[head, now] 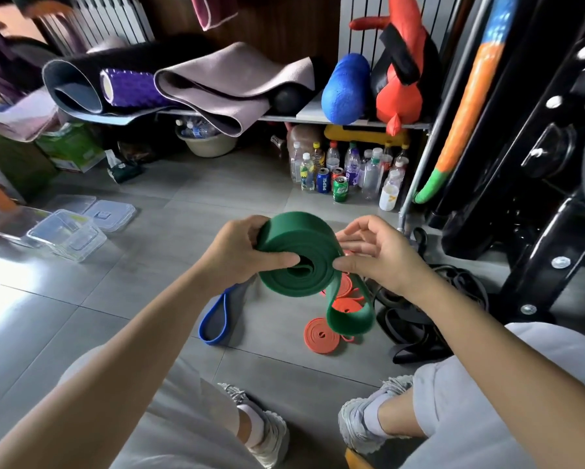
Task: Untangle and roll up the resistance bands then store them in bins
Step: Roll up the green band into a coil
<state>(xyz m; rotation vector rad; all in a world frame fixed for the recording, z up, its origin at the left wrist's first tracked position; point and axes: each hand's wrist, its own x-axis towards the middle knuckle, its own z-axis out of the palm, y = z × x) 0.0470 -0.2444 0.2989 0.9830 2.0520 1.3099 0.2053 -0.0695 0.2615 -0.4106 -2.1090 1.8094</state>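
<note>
A wide green resistance band [294,238] is wound into a thick coil held above the floor, its loose end looping down to the right. My left hand [240,255] grips the coil, thumb pressed near its centre. My right hand [375,255] touches the coil's right edge with thumb and fingers spread. On the grey floor below lie a rolled orange band [321,335], more orange bands [346,304] partly hidden behind the green tail, a blue band [213,319] in a loop, and tangled black bands [416,319] to the right.
Clear plastic bins [67,231] and lids [110,213] sit on the floor at the left. Bottles and cans [348,170] stand under a shelf holding yoga mats [216,86] and foam rollers. A black rack [521,184] fills the right. My shoes [267,431] are below.
</note>
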